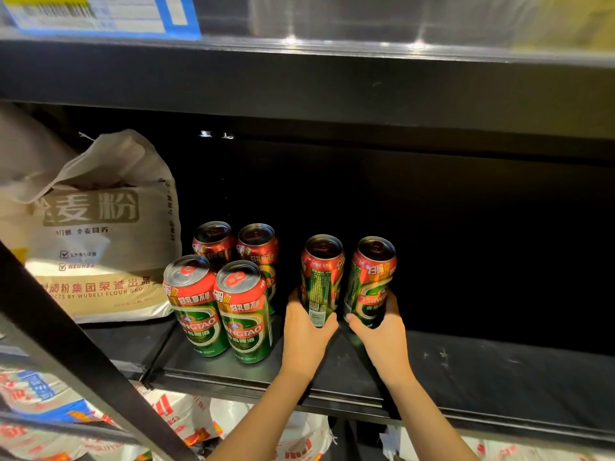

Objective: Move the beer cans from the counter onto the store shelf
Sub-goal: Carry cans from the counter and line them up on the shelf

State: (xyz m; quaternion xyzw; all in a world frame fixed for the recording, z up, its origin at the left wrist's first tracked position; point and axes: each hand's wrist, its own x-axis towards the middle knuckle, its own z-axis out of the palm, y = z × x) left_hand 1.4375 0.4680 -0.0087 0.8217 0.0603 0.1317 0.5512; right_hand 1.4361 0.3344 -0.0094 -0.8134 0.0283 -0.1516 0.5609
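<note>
Holding: the left hand (307,331) has its grip wrapped round one beer can (321,277), thumb on the near side and fingers curled behind; the right hand (382,331) has its grip closed the same way round a second can (369,281).
Where the cans are: both gripped cans stand upright inside the shelf (466,364), well in from its front lip; whether their bases rest on the board or hang just above it cannot be told.
Beside the left grip: four placed cans (229,294) stand in a tight square block, near it but apart.
Knock risk: sliding the left-hand can toward the block could, I judge, tip the nearest front can, since these are tall and narrow.
Clash risk: the two gripped cans are close together, and the thumbs sit in the gap between them; closing that gap could pinch a thumb or bump can on can.
Release risk: letting go before a base is flat could leave a can rocking.
Beyond the block: a flour sack (100,234) leans there, away from both grips.
Hidden: the counter is out of view, so how many cans remain is unknown.
Dark: the back of the shelf behind both grips is black, its depth unreadable.
Cut off: the fingers behind each can and both can bases are covered.
</note>
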